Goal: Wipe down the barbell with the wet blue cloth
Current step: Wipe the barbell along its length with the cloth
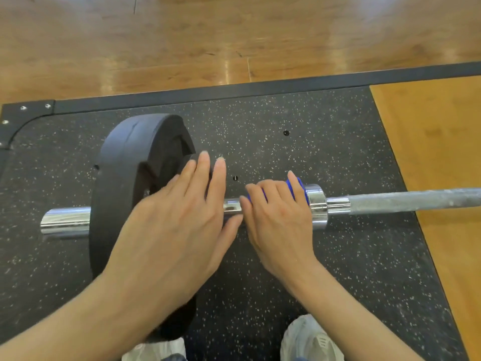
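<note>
The barbell (406, 201) lies across a black speckled rubber mat, its chrome sleeve (65, 220) sticking out at the left and its grey shaft running off to the right. A black weight plate (125, 168) sits on the sleeve. My right hand (276, 217) wraps the blue cloth (299, 186) around the sleeve just left of the chrome collar (316, 204); only a bit of cloth shows past the fingers. My left hand (182, 217) rests with straight fingers against the inner face of the plate, thumb near the sleeve.
The rubber mat (312, 142) has a black metal frame edge (234, 91) at the back and a bolted corner bracket at far left. Wooden floor lies beyond and to the right. My two grey shoes (309, 340) stand at the bottom edge.
</note>
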Motion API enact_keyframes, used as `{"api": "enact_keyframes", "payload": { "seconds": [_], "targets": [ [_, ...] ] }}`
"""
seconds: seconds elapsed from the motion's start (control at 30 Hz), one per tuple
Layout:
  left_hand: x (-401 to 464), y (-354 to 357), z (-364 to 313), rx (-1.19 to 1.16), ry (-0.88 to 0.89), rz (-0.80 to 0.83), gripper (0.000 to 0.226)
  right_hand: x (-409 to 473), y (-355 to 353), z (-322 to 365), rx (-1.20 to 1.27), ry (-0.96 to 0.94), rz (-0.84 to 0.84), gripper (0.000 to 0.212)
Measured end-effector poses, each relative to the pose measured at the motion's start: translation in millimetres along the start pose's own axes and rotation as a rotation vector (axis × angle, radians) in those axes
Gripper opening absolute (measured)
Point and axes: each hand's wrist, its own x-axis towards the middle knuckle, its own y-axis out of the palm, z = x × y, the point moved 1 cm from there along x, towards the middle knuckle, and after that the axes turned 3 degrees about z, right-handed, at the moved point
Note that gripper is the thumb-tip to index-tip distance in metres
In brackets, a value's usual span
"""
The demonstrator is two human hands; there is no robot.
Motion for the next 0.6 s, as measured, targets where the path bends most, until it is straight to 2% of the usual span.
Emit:
{"api": "enact_keyframes", "payload": {
  "seconds": [0.07, 0.17, 0.33, 0.47, 0.6],
  "targets": [
    [16.4, -7.7, 9.7, 0.012, 0.040, -0.027, 0.068, 9.0, 2.6, -3.7, -0.017, 0.009, -0.031, 0.044],
    [33.6, -10.4, 16.0, 0.047, 0.100, -0.094, 0.064, 16.8, 6.4, -1.1, 0.038, 0.023, -0.083, 0.036],
    [2.5, 5.1, -19.3, -0.077, -0.070, -0.117, 0.065, 2.5, 17.8, -4.6, 0.071, -0.004, -0.151, 0.036],
    [11.6, 4.5, -24.1, -0.151, -0.202, -0.211, 0.067, 26.6, 18.2, -2.0, 0.089, 0.004, -0.114, 0.037],
    [13.1, 11.6, -30.9, -0.214, -0.208, -0.208, 0.070, 30.5, 17.8, -2.2, 0.115, 0.054, -0.135, 0.037]
  ]
}}
